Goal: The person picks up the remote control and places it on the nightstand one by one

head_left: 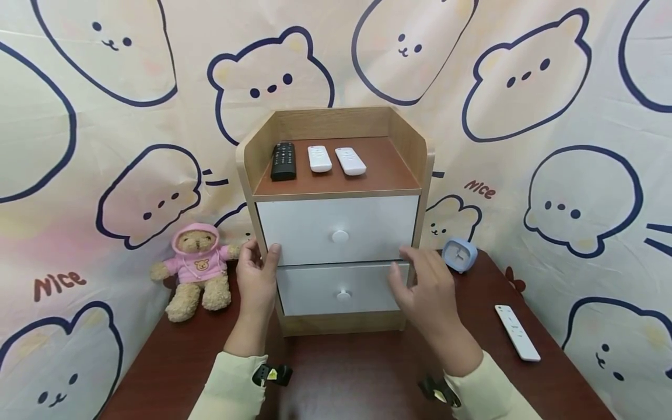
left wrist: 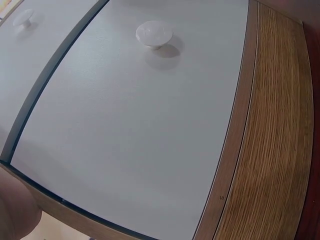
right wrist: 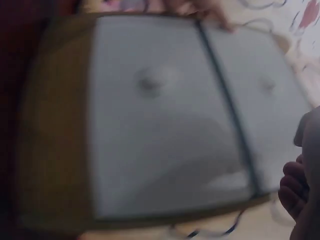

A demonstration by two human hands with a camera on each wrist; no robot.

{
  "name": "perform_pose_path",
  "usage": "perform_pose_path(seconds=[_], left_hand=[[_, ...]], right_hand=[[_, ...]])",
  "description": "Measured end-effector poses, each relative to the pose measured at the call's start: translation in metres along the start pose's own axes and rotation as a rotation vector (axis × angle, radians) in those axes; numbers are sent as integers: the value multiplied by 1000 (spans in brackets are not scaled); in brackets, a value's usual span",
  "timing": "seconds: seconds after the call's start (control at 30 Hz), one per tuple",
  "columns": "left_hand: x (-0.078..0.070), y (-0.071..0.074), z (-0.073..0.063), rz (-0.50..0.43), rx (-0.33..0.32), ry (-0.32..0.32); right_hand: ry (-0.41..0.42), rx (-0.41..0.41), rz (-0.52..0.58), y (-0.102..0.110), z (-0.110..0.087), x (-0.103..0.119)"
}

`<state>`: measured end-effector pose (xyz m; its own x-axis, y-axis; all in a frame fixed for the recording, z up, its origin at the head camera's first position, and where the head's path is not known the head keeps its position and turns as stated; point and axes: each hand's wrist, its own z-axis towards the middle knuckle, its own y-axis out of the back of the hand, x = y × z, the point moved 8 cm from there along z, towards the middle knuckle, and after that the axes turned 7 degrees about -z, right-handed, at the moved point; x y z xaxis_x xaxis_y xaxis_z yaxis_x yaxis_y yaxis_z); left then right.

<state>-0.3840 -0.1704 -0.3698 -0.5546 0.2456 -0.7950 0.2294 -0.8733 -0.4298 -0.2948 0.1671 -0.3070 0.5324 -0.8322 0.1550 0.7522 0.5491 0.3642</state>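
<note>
A small wooden cabinet with two white drawers stands in front of me. Its upper drawer and lower drawer are both closed, each with a round white knob. At the cabinet's left edge my left hand grips the side, thumb over the front edge and fingers along the outer panel. My right hand is by the right edge, fingers loosely bent, thumb apart from the index finger, nothing held. The right wrist view is blurred, with that hand's curled fingers at its right side.
On the cabinet top lie a black remote and two white remotes, one beside the other. A teddy bear in a pink hoodie sits left. To the right are a blue clock and a long white remote on the dark table.
</note>
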Motion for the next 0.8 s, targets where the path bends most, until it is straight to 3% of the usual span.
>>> perform_pose_path(seconds=[0.2,0.33,0.47,0.63,0.8], left_hand=[[1,0,0,18,8,11],[1,0,-1,14,5,13],[1,0,-2,20,3,16],[-1,0,-3,15,6,4],[-2,0,-2,6,17,-3]], right_hand=[[-196,137,-32,-18,-74,-66],[-354,217,-72,-22,-108,-110],[-457,267,-144,-13,-131,-149],[-510,335,-236,7,-148,-190],[-653,493,-331,30,-164,-236]])
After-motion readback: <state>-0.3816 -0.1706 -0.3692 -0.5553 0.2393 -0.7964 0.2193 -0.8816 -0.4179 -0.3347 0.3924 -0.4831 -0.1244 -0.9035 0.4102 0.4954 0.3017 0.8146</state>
